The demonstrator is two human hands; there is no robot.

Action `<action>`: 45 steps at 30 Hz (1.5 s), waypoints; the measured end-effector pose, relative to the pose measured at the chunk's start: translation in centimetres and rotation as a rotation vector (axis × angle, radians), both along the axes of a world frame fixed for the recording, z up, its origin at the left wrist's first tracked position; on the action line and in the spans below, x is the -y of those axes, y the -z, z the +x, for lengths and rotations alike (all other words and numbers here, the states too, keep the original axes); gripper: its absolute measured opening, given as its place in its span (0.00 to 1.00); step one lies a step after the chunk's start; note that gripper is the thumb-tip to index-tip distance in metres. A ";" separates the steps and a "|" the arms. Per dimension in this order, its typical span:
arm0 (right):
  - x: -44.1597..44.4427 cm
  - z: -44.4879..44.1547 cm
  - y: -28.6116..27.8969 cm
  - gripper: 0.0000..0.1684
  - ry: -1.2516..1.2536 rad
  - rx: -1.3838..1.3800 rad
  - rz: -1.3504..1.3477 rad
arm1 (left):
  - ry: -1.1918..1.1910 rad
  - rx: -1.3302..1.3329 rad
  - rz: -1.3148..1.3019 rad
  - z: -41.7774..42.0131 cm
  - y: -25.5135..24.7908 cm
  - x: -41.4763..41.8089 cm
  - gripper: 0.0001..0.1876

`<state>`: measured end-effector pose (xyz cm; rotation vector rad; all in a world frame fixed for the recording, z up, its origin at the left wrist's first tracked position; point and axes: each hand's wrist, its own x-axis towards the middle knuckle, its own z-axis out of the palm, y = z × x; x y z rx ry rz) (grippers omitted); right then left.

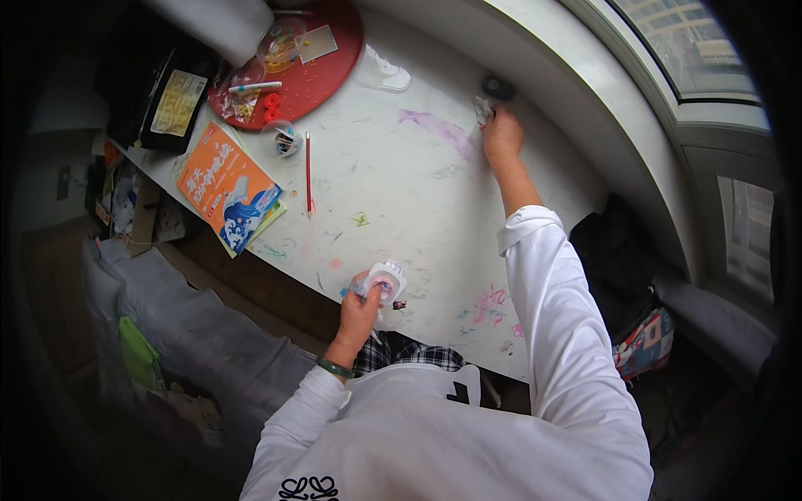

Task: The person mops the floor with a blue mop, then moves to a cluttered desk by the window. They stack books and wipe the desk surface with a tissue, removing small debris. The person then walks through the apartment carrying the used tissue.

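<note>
My left hand (361, 307), with a dark green bangle at the wrist, holds a small translucent plastic container (391, 282) above the table's front edge. The thumb reaches across its pinkish inside; what it contains is unclear. Far out at the back right, my right hand (503, 133) pinches a crumpled whitish tissue or wipe (482, 111) at the white tabletop (401, 188). A faint purple smear (438, 128) runs left from that hand. Just beyond the fingers sits a dark rounded object (498, 87), too blurred to name.
A red round board (326, 87) at the back left carries plastic cups, a marker and scraps. Nearby are a clear plastic lid (383, 69), a small cup (287, 141), a red pencil (308, 172) and an orange book (229, 188). The window wall bounds the right side.
</note>
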<state>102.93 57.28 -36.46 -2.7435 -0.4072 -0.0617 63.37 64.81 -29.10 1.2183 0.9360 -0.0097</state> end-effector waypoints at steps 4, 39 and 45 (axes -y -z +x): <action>-0.4 -3.6 0.1 0.08 -0.178 0.073 -0.005 | 0.018 -0.027 -0.009 -0.6 0.5 -0.8 0.18; -1.5 -20.6 -1.4 0.06 -0.526 -0.215 0.060 | -0.188 0.095 0.106 -4.2 1.8 -4.5 0.15; -0.3 -27.8 -2.9 0.06 -0.843 -0.470 0.050 | -0.287 0.074 0.113 -7.2 1.1 -4.3 0.13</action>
